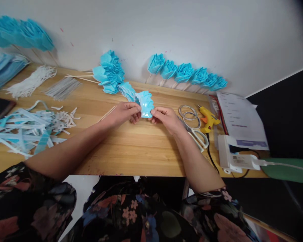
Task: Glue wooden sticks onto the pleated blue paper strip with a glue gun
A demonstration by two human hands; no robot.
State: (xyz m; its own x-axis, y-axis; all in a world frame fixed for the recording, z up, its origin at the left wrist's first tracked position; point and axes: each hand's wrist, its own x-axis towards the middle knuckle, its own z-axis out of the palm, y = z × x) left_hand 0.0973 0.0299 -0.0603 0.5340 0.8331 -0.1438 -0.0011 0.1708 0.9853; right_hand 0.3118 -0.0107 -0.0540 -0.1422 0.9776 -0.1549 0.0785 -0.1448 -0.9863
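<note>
bright blue scalloped strip of soft petals (147, 103) sits between our two hands near the middle of our view, lifted just above the pale wooden tabletop (141, 148); we take it as the centre of the clock, with twelve towards the wall. our left hand (126, 113), between eight and nine, pinches its near-left edge narrowly between thumb and fingers. our right hand (166, 118), at four, grips the lower right edge in another tight pinch. a glossy patch shines along its lower part, between our thumbs.

at ten, just beside it, we see a similar blue pleated piece of petals (127, 90); we cannot tell whether the two join. farther along ten lies a cluster of ruffled blue flowers on wooden sticks (109, 72), and at two a row of blue rose-shaped flowers (184, 72) leans by the wall. at four we have white-handled scissors (192, 131), and just past three a yellow glue gun with a black cord (209, 119). near nine, well apart from our left hand, are a bundle of thin grey strips (63, 88) and a tangled heap of blue and white cut ribbons (27, 129).
</note>
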